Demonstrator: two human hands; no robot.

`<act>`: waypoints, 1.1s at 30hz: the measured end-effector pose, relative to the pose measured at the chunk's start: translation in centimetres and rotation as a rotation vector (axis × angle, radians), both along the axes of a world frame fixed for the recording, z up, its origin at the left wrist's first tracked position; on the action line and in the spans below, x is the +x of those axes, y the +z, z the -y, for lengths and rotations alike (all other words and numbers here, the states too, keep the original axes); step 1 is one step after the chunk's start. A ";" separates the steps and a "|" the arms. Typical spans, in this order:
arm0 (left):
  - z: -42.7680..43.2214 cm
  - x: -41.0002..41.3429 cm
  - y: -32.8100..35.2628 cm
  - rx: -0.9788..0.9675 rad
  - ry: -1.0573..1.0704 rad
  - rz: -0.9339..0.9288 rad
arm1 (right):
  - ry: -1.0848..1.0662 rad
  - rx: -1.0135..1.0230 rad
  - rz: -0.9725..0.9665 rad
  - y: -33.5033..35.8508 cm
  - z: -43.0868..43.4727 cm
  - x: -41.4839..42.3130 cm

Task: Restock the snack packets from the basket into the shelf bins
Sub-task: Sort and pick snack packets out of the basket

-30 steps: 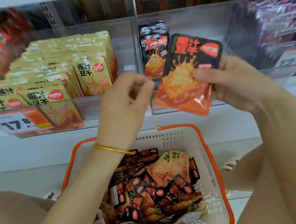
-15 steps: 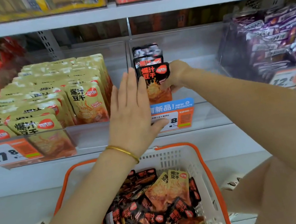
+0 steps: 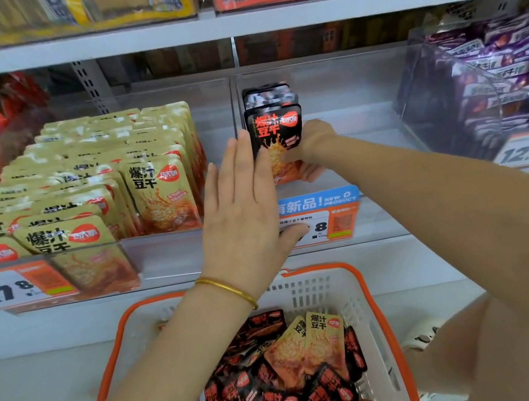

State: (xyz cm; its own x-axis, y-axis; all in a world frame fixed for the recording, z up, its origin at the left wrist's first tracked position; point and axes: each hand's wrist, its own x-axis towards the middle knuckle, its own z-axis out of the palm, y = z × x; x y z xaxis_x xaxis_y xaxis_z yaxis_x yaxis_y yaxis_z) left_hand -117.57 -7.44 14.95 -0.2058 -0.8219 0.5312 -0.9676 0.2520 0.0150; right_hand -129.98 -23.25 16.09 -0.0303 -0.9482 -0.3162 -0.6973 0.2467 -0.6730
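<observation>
Right hand (image 3: pixel 311 144) grips 1 black packet (image 3: pixel 277 136) by its right edge, fingers curled under the bottom corner, and holds it upright at the front of a short row of the same packets in the middle bin (image 3: pixel 342 90). Left hand (image 3: pixel 243 203) is flat, fingers straight and together, with the tips against the packet's left edge. It likely acts as a stop so the row stands square instead of toppling forward. The thumb lies across the price tag (image 3: pixel 323 217). There is a gold bangle (image 3: pixel 227 291) on that wrist.

I judge the step as seating the packet, release not yet done. Whether its base already touches the bin floor is hard to tell, since the hands cover it.

Basket (image 3: pixel 373 304) sits below the shelf front, white with an orange rim, holding a heap of loose packets (image 3: pixel 286 391), mostly black and 2 gold, so plenty is left to restock.

The middle bin is mostly bare to the right of the row. The left bin is packed with gold packets (image 3: pixel 157 189) and the right bin holds purple packets (image 3: pixel 496 77). It is a store aisle with a grey-white shelf (image 3: pixel 182 303). The upper shelf (image 3: pixel 228 24) carries boxed goods.
</observation>
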 end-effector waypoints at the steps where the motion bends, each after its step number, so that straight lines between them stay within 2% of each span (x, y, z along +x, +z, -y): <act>1: 0.0 0.0 0.0 -0.002 -0.003 -0.001 | -0.002 0.000 0.013 0.2 0.0 -0.1; 8: -0.1 0.1 0.2 -0.003 -0.031 -0.010 | -0.006 -0.058 0.098 2.0 -1.5 -1.2; 13: -1.8 -0.2 0.9 -0.132 -0.185 -0.095 | -0.088 -0.409 0.268 5.9 -6.3 -3.5; 16: -4.1 -0.4 -0.1 -0.233 -0.324 -0.162 | -0.024 -0.544 0.396 6.9 -12.9 -5.2; 18: -5.5 -0.1 -2.1 -0.230 -0.372 -0.157 | 0.078 -0.465 0.493 6.0 -16.9 -5.7; 20: -6.6 0.6 -4.9 -0.150 -0.391 -0.120 | 0.176 -0.283 0.491 2.8 -19.1 -5.3; 23: -7.6 2.2 -9.8 0.048 -0.368 -0.027 | 0.327 -0.004 0.254 -4.5 -19.3 -3.6; 27: -7.8 3.9 -14.3 0.383 -0.282 0.062 | 0.584 0.250 -0.156 -16.3 -17.6 -2.5; 29: -7.9 4.1 -15.1 0.480 -0.250 0.070 | 0.651 0.306 -0.237 -21.5 -18.3 -2.6; 33: -7.7 4.3 -16.0 0.550 -0.245 0.016 | 0.719 0.411 -0.286 -28.6 -20.5 -3.2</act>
